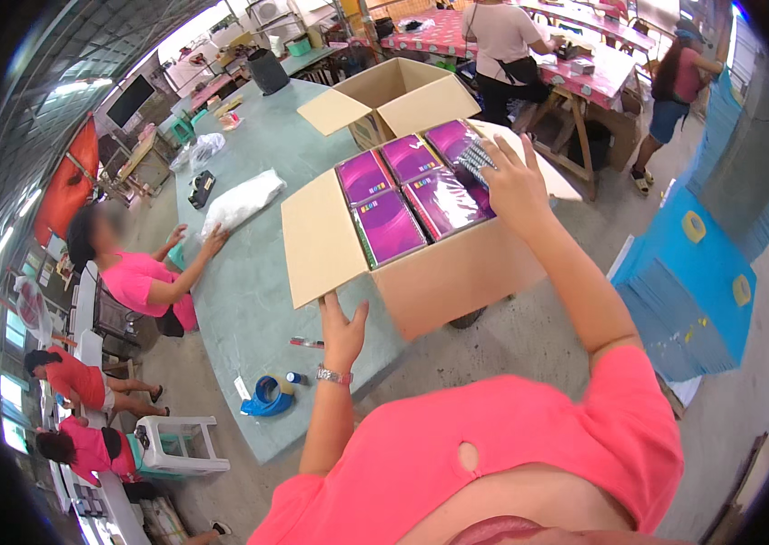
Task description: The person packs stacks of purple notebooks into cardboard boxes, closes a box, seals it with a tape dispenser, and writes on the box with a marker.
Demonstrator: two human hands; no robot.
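An open cardboard box (457,282) sits on the green table, packed with purple-covered spiral notebooks (389,227) in shiny wrap. My right hand (513,182) reaches over the box's right side, its fingers closed on a bundle of spiral notebooks (475,162) whose wire bindings show at the far right corner. Part of that bundle is hidden by the hand. My left hand (342,334) is at the lower edge of the left box flap (325,241), fingertips touching it, thumb apart, holding nothing.
A blue tape dispenser (266,397) and a pen (306,342) lie near the table's front edge. Behind stands another open carton (375,91). Across the table, a person in pink (143,277) handles a white plastic bundle (243,202). Blue sheets (689,291) are stacked at right.
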